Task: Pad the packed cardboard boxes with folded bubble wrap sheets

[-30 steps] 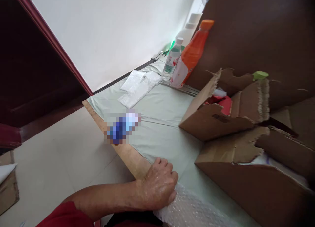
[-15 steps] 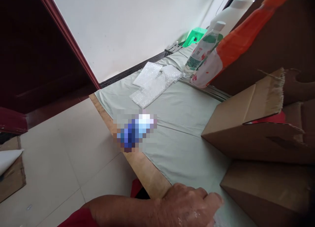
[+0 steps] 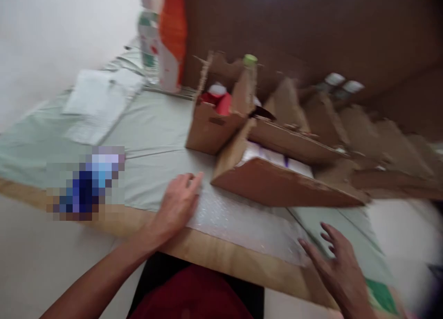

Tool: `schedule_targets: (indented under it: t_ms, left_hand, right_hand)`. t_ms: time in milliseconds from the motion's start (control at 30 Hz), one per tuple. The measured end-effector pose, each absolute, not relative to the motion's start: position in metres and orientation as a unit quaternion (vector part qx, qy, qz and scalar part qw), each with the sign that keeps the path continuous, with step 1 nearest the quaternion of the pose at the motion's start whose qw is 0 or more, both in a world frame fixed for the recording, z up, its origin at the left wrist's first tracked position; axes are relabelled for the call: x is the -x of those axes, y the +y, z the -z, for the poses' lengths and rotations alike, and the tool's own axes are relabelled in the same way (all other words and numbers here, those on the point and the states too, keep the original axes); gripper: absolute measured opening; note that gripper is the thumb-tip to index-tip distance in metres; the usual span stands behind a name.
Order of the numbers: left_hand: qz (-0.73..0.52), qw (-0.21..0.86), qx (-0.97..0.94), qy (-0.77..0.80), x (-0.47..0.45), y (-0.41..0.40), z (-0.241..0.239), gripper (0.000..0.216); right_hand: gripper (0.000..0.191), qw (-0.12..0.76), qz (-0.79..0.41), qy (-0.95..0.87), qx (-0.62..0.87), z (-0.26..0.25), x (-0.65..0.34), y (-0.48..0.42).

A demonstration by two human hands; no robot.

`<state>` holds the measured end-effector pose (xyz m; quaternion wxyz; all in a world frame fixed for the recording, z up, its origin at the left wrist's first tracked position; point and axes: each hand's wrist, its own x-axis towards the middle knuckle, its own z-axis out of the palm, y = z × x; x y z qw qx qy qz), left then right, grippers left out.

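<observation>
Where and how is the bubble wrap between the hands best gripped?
Likely best: pinch the right end of the bubble wrap between thumb and fingers, coming from the right with the open right hand nearby. The sheet lies flat and thin along the table's front edge, the left hand is at its other end, and a cardboard box stands close behind.

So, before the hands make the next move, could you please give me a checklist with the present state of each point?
1. Bubble wrap on the table: ok.
2. Left hand at the bubble wrap's left end: ok.
3. Right hand closed on the bubble wrap: not ok, open.
4. Bubble wrap free of the front cardboard box: cannot tell, they look very close.
5. Orange bottle standing: ok.
</observation>
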<state>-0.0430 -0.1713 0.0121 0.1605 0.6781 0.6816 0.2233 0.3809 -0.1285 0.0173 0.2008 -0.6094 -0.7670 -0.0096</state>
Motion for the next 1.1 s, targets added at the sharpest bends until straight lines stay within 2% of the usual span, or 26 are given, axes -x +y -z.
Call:
schedule_targets:
  t_ms: [67,167,267,367,467,567,700,800,900,1000,1100]
  left_hand:
    - [-0.258,0.079,-0.683,0.679,0.036,-0.182,-0.012,0.043]
    - [-0.266,0.042,-0.737,0.620,0.010,-0.202,-0.018,0.037]
    - [-0.222,0.043,-0.807,0.546,-0.026,-0.212,-0.014,0.043]
    - [-0.148,0.021,-0.829,0.539,-0.040,-0.212,0.007,0.045]
    - [-0.091,0.010,-0.834,0.544,-0.028,-0.211,0.027,0.051]
    - [-0.067,0.022,-0.844,0.532,-0.016,-0.214,0.033,0.057]
    - [-0.116,0.027,-0.831,0.543,-0.011,-0.217,0.020,0.047]
    - [-0.154,-0.012,-0.747,0.647,0.000,-0.220,0.005,0.042]
    - [-0.087,-0.033,-0.647,0.756,0.014,-0.221,-0.005,0.050]
    - [-0.030,0.000,-0.602,0.798,0.017,-0.219,-0.008,0.046]
    - [-0.058,0.060,-0.598,0.797,0.007,-0.216,-0.007,0.032]
  right_hand:
    - [0.056,0.204,0.047,-0.760,0.616,-0.017,-0.396,-0.143]
    - [0.039,0.228,0.052,-0.776,0.586,-0.016,-0.364,-0.156]
    - [0.036,0.226,-0.049,-0.837,0.496,-0.012,-0.286,-0.169]
    - [0.046,0.161,-0.136,-0.882,0.422,0.000,-0.234,-0.175]
    - [0.051,0.131,-0.122,-0.883,0.433,0.019,-0.265,-0.177]
    - [0.048,0.144,-0.033,-0.827,0.542,0.032,-0.356,-0.184]
    - [0.040,0.190,0.063,-0.736,0.647,0.023,-0.441,-0.184]
    - [0.037,0.215,0.024,-0.758,0.616,0.009,-0.436,-0.170]
    - [0.041,0.174,-0.013,-0.787,0.591,0.005,-0.404,-0.149]
    - [0.036,0.137,-0.026,-0.797,0.588,0.011,-0.383,-0.134]
    - [0.028,0.150,-0.047,-0.809,0.566,0.013,-0.380,-0.133]
